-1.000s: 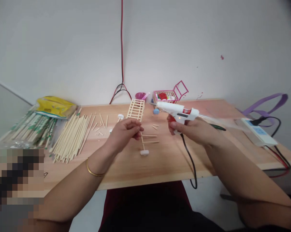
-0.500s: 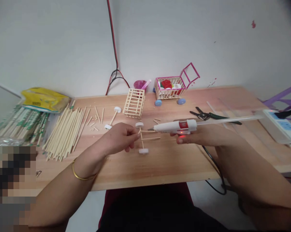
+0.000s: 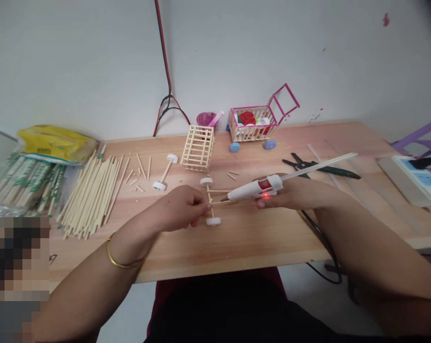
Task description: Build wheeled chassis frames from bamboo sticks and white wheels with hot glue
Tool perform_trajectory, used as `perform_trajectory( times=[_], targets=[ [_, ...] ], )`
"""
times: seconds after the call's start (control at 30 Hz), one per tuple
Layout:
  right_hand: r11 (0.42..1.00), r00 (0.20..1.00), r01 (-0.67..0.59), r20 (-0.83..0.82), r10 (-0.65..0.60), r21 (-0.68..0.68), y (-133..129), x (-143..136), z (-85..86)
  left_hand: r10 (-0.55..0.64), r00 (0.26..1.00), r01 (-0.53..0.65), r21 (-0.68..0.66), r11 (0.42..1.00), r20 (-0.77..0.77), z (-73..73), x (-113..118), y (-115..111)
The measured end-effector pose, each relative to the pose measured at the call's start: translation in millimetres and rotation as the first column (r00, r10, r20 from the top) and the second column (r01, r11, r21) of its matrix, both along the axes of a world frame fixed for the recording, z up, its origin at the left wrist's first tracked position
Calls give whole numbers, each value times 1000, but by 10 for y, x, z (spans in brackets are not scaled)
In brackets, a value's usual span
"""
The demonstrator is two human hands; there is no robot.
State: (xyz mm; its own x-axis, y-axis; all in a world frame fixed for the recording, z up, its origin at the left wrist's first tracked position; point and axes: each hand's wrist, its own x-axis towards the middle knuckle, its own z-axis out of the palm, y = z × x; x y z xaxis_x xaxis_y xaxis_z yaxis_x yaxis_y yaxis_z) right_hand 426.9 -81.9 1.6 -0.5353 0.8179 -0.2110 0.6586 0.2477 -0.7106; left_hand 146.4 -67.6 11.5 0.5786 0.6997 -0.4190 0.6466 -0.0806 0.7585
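Note:
My right hand (image 3: 283, 195) is closed around a white glue gun (image 3: 253, 189) with a red light; a clear glue stick (image 3: 319, 165) juts from its back. The nozzle points left, close over a wooden stick of a small axle frame. That axle frame (image 3: 209, 191) has a white wheel at each end and two sticks running out to the right. At its left, my left hand (image 3: 183, 207) pinches the frame between thumb and finger near the lower stick's joint; the exact grip is partly hidden. A second axle with white wheels (image 3: 168, 172) lies behind my left hand.
At the back stand a slatted stick basket (image 3: 198, 148) and a finished small cart (image 3: 254, 125) with blue wheels. Loose sticks (image 3: 94, 195) and a yellow bag (image 3: 56, 144) lie left. Pliers (image 3: 301, 163) and a power strip (image 3: 412, 178) are right. A blurred-out area fills the lower left.
The glue gun's nozzle has moved from the upper stick toward the lower one, and its back end has tilted up. My left hand has shifted slightly down along the axle.

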Motion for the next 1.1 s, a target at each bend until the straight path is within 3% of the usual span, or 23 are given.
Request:
perform_trajectory(
  times=[0.17,0.5,0.77,1.1],
  targets=[
    [1000,999,-10,-51,9,-23,29,-4,-75,-15,1000,15,5,1000,-8,-36,11,3],
    [1000,995,-9,-101,8,-11,44,-51,-56,-30,999,29,-15,999,-40,-45,17,13],
    [991,999,31,-39,-36,-129,28,-95,-16,-41,998,39,-31,999,-46,-35,20,5],
    [990,993,36,-104,-50,-138,51,-89,-66,-53,995,52,-17,999,-87,-30,18,11]
  ],
)
